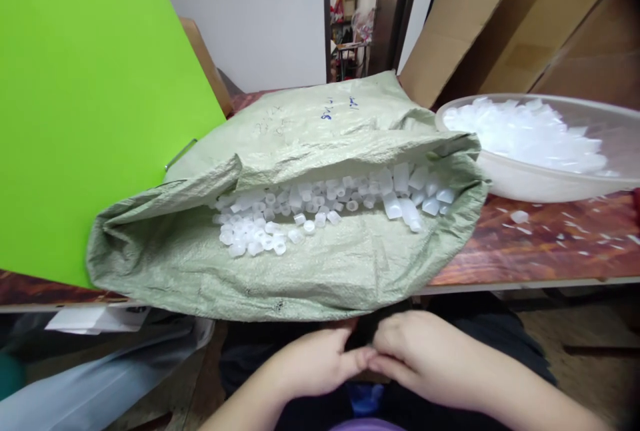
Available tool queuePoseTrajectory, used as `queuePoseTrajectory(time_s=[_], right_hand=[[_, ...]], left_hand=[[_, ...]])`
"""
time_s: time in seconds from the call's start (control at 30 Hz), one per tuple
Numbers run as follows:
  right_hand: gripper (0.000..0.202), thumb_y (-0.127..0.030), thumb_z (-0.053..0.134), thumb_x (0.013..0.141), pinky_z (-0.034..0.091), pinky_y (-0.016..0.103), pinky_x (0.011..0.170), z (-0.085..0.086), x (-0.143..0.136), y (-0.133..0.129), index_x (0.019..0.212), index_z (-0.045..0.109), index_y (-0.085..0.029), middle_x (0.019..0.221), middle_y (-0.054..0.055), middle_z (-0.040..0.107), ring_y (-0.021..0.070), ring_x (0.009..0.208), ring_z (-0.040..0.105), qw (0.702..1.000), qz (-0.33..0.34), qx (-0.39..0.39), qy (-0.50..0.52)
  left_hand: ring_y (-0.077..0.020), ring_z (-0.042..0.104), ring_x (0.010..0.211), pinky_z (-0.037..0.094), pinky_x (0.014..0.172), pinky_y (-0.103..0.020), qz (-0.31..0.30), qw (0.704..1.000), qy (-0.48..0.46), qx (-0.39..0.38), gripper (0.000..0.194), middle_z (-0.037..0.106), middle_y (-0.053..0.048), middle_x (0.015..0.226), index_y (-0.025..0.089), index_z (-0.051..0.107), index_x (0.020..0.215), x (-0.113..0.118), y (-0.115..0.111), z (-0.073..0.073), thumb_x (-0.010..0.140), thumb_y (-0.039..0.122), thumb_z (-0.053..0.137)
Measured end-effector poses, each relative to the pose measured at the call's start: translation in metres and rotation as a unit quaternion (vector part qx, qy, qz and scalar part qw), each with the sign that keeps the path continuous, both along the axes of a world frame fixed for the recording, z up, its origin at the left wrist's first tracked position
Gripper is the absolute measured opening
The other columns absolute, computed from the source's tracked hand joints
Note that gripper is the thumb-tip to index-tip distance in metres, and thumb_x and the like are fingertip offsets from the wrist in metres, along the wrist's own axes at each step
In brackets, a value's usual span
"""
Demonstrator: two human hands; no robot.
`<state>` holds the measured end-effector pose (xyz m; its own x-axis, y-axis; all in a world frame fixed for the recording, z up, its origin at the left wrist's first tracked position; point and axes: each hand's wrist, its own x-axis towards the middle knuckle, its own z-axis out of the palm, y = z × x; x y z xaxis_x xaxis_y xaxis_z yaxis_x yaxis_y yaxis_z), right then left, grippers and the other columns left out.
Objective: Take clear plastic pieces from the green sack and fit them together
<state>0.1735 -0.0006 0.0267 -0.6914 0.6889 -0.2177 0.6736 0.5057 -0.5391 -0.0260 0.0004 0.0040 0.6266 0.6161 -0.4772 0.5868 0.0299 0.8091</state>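
Observation:
My left hand [325, 359] and my right hand [425, 354] meet over my lap, just below the front edge of a pale green woven sack [310, 284]. Their thumb tips come together, and the fingers are closed. Whatever lies between them, if anything, is hidden. The sack lies on the table with its mouth gaping towards me. Inside it are many small translucent white plastic pieces [310, 204], some of them short tubes and some larger slanted ones at the right.
A translucent bowl [550, 184] heaped with white plastic pieces stands at the right. White scraps [520, 217] litter the reddish table [500, 261] near it. Cardboard boxes [465, 31] rise behind, and a bright green panel [90, 97] borders the left side.

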Motion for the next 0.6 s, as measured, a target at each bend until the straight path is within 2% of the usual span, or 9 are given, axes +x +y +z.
queuePoseTrajectory(time_s=[0.07,0.13,0.17,0.23,0.3,0.33,0.4,0.47,0.6], right_hand=[[0.022,-0.03,0.043,0.086,0.04,0.022,0.059,0.026,-0.007,0.015,0.076,0.061,-0.021,0.072,0.0,0.064,0.0129,0.067,0.059,0.997,-0.038,0.033,0.056],[0.02,-0.029,0.042,0.087,0.04,0.023,0.063,0.045,-0.018,0.037,0.08,0.059,-0.021,0.077,0.0,0.063,0.0135,0.072,0.058,0.986,-0.117,0.097,0.073],[0.02,-0.029,0.041,0.087,0.041,0.025,0.065,0.05,-0.026,0.049,0.082,0.058,-0.021,0.08,0.001,0.063,0.0146,0.074,0.059,0.978,-0.151,0.133,0.06],[0.02,-0.029,0.039,0.087,0.042,0.028,0.064,0.053,-0.044,0.076,0.089,0.057,-0.02,0.087,0.003,0.062,0.0181,0.077,0.06,0.963,-0.19,0.193,-0.003],[0.023,-0.03,0.04,0.087,0.043,0.031,0.063,0.047,-0.061,0.1,0.098,0.054,-0.016,0.095,0.009,0.061,0.0232,0.08,0.061,0.949,-0.205,0.226,-0.081],[0.025,-0.029,0.041,0.086,0.044,0.032,0.063,0.042,-0.069,0.11,0.101,0.053,-0.014,0.097,0.012,0.059,0.0255,0.083,0.061,0.944,-0.209,0.232,-0.11],[0.024,-0.025,0.042,0.086,0.045,0.032,0.064,0.031,-0.078,0.124,0.101,0.053,-0.011,0.097,0.015,0.059,0.0271,0.086,0.06,0.942,-0.205,0.231,-0.13],[0.021,-0.02,0.04,0.086,0.045,0.031,0.067,0.022,-0.079,0.129,0.099,0.054,-0.012,0.096,0.014,0.059,0.0255,0.087,0.06,0.946,-0.196,0.227,-0.122],[0.023,-0.017,0.04,0.086,0.045,0.03,0.072,0.019,-0.064,0.121,0.105,0.053,-0.013,0.098,0.012,0.058,0.0227,0.088,0.06,0.952,-0.188,0.221,-0.099]], left_hand=[[-0.0223,0.053,0.109,0.041,0.094,-0.032,-0.06,0.998,-0.012,0.009,0.054,0.052,-0.006,0.127,0.026,0.042,0.129,-0.017,0.0,0.033,0.081,0.051,0.048],[-0.0197,0.057,0.101,0.044,0.088,-0.028,-0.07,0.996,0.029,0.045,0.047,0.059,-0.003,0.118,0.027,0.047,0.125,-0.033,0.004,0.064,0.082,0.046,0.05],[-0.0177,0.059,0.095,0.045,0.084,-0.026,-0.061,0.996,0.038,0.058,0.039,0.063,-0.002,0.11,0.027,0.053,0.118,-0.041,0.01,0.077,0.084,0.045,0.047],[-0.0149,0.06,0.086,0.046,0.078,-0.023,0.013,0.993,0.054,0.109,0.033,0.066,-0.001,0.095,0.024,0.061,0.103,-0.054,0.03,0.094,0.088,0.043,0.038],[-0.0155,0.06,0.085,0.046,0.077,-0.023,0.107,0.958,0.143,0.226,0.034,0.066,-0.002,0.092,0.021,0.061,0.1,-0.065,0.061,0.099,0.088,0.039,0.035],[-0.0162,0.059,0.091,0.046,0.08,-0.024,0.144,0.921,0.21,0.294,0.032,0.064,-0.003,0.101,0.021,0.058,0.107,-0.07,0.078,0.097,0.088,0.033,0.034],[-0.0181,0.055,0.101,0.043,0.087,-0.026,0.124,0.828,0.365,0.408,0.039,0.058,-0.005,0.114,0.022,0.052,0.117,-0.077,0.112,0.092,0.084,0.019,0.033],[-0.0239,0.053,0.104,0.043,0.088,-0.032,0.116,0.786,0.417,0.443,0.045,0.057,-0.011,0.112,0.019,0.05,0.12,-0.081,0.14,0.089,0.079,0.011,0.034],[-0.0314,0.048,0.11,0.044,0.085,-0.04,0.124,0.744,0.447,0.481,0.054,0.051,-0.017,0.116,0.017,0.042,0.128,-0.089,0.176,0.1,0.075,0.008,0.035]])
